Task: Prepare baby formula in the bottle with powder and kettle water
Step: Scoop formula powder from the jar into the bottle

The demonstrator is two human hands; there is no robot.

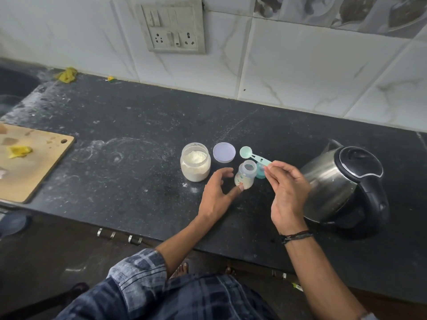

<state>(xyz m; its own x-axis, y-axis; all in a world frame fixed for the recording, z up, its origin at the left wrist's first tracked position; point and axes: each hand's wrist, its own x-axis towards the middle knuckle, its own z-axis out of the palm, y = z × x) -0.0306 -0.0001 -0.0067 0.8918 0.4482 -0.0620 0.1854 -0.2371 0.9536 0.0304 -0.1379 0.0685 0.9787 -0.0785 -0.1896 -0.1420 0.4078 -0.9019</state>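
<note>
A small clear baby bottle (pixel 246 174) stands open on the dark counter, with pale powder in its lower part. My left hand (pixel 217 192) is open, and its thumb tip touches the bottle's base. My right hand (pixel 286 195) pinches the handle end of a teal measuring scoop (pixel 251 154); the scoop's bowl looks empty and sits above and behind the bottle. An open jar of white powder (pixel 195 162) stands left of the bottle, and its round lid (pixel 224 152) lies behind. A teal bottle cap (pixel 261 172) is partly hidden behind the bottle.
A steel electric kettle (pixel 344 185) with a black lid and handle stands right of my right hand. A wooden cutting board (pixel 34 162) with yellow scraps lies at the far left. A socket panel (pixel 173 26) is on the tiled wall. The counter's front edge is near my body.
</note>
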